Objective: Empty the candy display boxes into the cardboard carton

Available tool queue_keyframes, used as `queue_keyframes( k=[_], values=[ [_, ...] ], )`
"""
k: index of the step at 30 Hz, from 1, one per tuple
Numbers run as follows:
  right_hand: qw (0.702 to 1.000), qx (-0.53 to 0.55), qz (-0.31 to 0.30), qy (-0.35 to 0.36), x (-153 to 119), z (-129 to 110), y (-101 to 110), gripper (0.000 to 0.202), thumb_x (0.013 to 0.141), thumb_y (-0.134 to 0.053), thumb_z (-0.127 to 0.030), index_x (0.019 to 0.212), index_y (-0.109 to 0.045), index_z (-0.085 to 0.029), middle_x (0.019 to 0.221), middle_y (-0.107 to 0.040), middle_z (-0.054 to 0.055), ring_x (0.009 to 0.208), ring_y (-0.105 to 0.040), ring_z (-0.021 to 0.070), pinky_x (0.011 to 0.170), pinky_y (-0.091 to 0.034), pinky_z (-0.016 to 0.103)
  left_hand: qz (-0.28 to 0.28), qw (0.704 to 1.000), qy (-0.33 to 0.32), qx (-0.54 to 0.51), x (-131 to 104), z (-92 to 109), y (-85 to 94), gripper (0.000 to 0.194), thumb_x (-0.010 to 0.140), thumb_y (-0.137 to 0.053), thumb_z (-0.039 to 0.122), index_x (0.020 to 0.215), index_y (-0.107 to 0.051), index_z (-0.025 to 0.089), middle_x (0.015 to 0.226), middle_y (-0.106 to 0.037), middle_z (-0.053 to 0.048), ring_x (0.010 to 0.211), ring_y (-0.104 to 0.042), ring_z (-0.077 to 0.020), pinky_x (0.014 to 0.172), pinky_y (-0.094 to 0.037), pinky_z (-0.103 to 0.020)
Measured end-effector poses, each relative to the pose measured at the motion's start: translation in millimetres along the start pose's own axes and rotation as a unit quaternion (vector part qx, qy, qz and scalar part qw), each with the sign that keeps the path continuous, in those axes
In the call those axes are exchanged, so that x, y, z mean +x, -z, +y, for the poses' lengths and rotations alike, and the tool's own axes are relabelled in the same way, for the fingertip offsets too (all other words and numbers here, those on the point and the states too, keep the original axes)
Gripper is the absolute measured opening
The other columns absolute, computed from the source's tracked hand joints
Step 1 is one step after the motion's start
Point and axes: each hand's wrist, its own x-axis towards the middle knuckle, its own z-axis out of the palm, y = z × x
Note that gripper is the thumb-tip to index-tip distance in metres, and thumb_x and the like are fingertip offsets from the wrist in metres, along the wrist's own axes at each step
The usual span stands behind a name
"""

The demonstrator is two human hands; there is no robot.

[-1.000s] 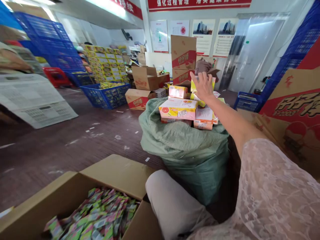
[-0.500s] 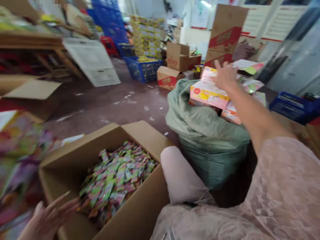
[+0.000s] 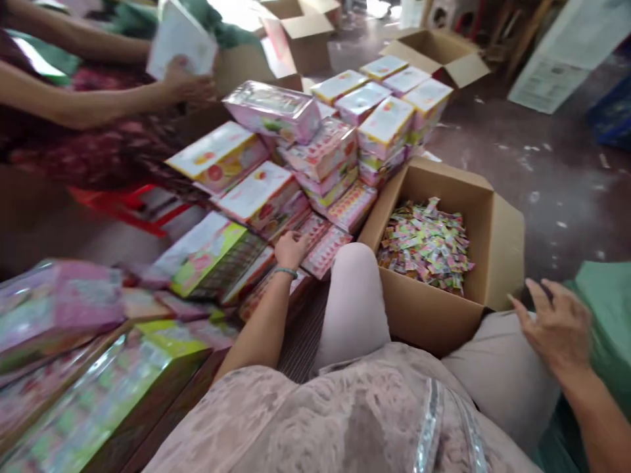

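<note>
On the left, my left hand (image 3: pixel 292 249), wearing a bracelet, reaches down onto pink packaged boxes (image 3: pixel 326 252) beside my knee. Its fingers are curled, and what they hold, if anything, is hidden. My right hand (image 3: pixel 557 323) hovers over my other knee, fingers apart and holding nothing, near the flap of an open carton (image 3: pixel 507 246). Small colourful sachets (image 3: pixel 428 246) are heaped inside that carton. Fruit-printed boxes, such as a white-topped box (image 3: pixel 259 190) and a green-edged box (image 3: pixel 204 253), are stacked around my left hand.
Another person's hand (image 3: pixel 190 82) holds a white box (image 3: pixel 180 43) at upper left, near a red stool (image 3: pixel 123 203). Blurred boxes (image 3: pixel 108 387) fill the lower left. A green sack (image 3: pixel 606 315) stands at right. Behind the stacks is another open carton (image 3: pixel 438 49).
The view has swung left. My right hand has left the boxes on the green sack and come back beside my knee. My left hand now lies among the stacked boxes.
</note>
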Motion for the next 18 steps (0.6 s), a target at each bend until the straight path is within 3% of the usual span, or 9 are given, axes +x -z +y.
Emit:
queue_keyframes(
  k=[1,3,5,8,11,13,14,18],
  values=[
    [0.997,-0.059,-0.03,0.048,-4.2,2.0,-22.1,0.06,0.095,-0.056,-0.065,0.136,-0.076,-0.026,0.146,-0.063,0.029,0.147,-0.053,0.0499,0.114,-0.041,0.078,-0.029,0.999,0.015,0.037,-2.3,-23.9,-1.9,0.026,0.094,-0.063,0.036,0.098,-0.075,0.013,0.108,-0.079,-0.021,0.114,-0.073,-0.0381,0.102,-0.055,-0.045],
    [0.979,-0.156,-0.046,0.121,-8.0,9.9,-49.8,0.057,0.103,-0.051,-0.054,0.132,-0.075,-0.011,0.138,-0.068,0.028,0.131,-0.065,0.0483,0.098,-0.056,0.066,-0.069,0.995,0.03,0.068,-6.6,-61.9,-10.9,0.028,0.09,-0.068,0.037,0.098,-0.077,0.012,0.112,-0.078,-0.024,0.118,-0.071,-0.0419,0.104,-0.053,-0.047],
    [0.951,-0.233,-0.036,0.2,-5.6,17.9,-59.8,0.05,0.107,-0.051,-0.047,0.129,-0.074,-0.009,0.136,-0.07,0.026,0.121,-0.069,0.043,0.089,-0.059,0.055,-0.1,0.99,0.033,0.09,-7.6,-88.2,-23.1,0.038,0.086,-0.072,0.041,0.107,-0.078,0.011,0.125,-0.076,-0.027,0.127,-0.067,-0.0437,0.109,-0.051,-0.048],
    [0.922,-0.262,-0.006,0.286,3.9,23.1,-59.8,0.047,0.109,-0.051,-0.045,0.124,-0.074,-0.007,0.128,-0.071,0.026,0.111,-0.07,0.0388,0.085,-0.059,0.048,-0.14,0.979,0.025,0.147,-2.3,-117.9,-37.4,0.091,0.072,-0.086,0.058,0.146,-0.065,0.008,0.154,-0.057,-0.034,0.145,-0.05,-0.0518,0.121,-0.04,-0.059],
    [0.916,-0.261,0.008,0.306,10.4,21.1,-60.2,0.049,0.11,-0.049,-0.046,0.121,-0.074,-0.006,0.121,-0.072,0.026,0.106,-0.07,0.0384,0.087,-0.059,0.048,-0.193,0.951,0.043,0.239,4.9,-148.7,-40.1,0.144,0.056,-0.093,0.072,0.172,-0.029,0.015,0.175,-0.023,-0.037,0.159,-0.023,-0.0603,0.123,-0.026,-0.075],
    [0.913,-0.277,-0.001,0.301,10.0,17.8,-62.0,0.047,0.11,-0.048,-0.045,0.121,-0.073,-0.007,0.122,-0.072,0.026,0.104,-0.07,0.0391,0.081,-0.058,0.048,-0.228,0.936,0.065,0.262,7.4,-167.9,-36.8,0.152,0.057,-0.095,0.066,0.176,-0.013,0.019,0.178,-0.011,-0.036,0.162,-0.014,-0.061,0.122,-0.024,-0.078],
    [0.91,-0.286,-0.011,0.299,8.6,15.9,-62.6,0.046,0.11,-0.048,-0.044,0.121,-0.073,-0.008,0.123,-0.072,0.025,0.104,-0.069,0.0395,0.078,-0.057,0.047,-0.239,0.932,0.066,0.263,7.9,-175.6,-34.3,0.15,0.061,-0.095,0.06,0.177,-0.008,0.021,0.177,-0.012,-0.036,0.162,-0.016,-0.0602,0.121,-0.025,-0.077],
    [0.912,-0.29,-0.02,0.288,2.6,12.9,-61.9,0.044,0.11,-0.048,-0.044,0.118,-0.074,-0.01,0.125,-0.072,0.025,0.104,-0.069,0.0392,0.074,-0.055,0.045,-0.226,0.943,0.034,0.243,6.8,-187.9,-23.2,0.131,0.072,-0.088,0.05,0.177,-0.015,0.019,0.164,-0.04,-0.034,0.151,-0.043,-0.054,0.12,-0.037,-0.064]
  ],
)
